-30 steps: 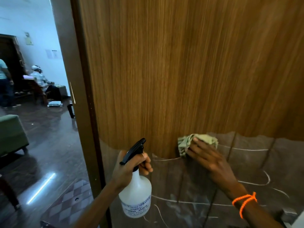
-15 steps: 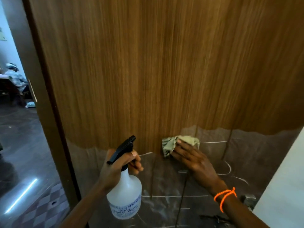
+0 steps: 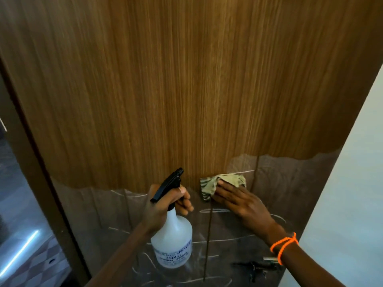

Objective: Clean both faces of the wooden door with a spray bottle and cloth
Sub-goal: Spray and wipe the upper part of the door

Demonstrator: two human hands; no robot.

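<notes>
The wooden door (image 3: 176, 90) fills the view, brown with vertical grain; its lower part looks darker and greyish, with pale curved streaks. My right hand (image 3: 238, 200) presses a crumpled pale green cloth (image 3: 223, 182) flat against the door at the edge of the darker zone. An orange band is on that wrist. My left hand (image 3: 165, 206) grips the neck of a white spray bottle (image 3: 173, 243) with a black trigger head, held upright just in front of the door, left of the cloth.
The door's dark edge (image 3: 37, 162) runs down the left, with shiny floor and a checked mat (image 3: 31, 264) beyond it. A white wall (image 3: 352, 183) stands close on the right. A small dark metal fitting (image 3: 257, 266) sits low on the door near my right forearm.
The view has swung right, hiding the room beyond the door. My right hand and cloth stay on the door at the edge of the darker zone; the left keeps holding the bottle.
</notes>
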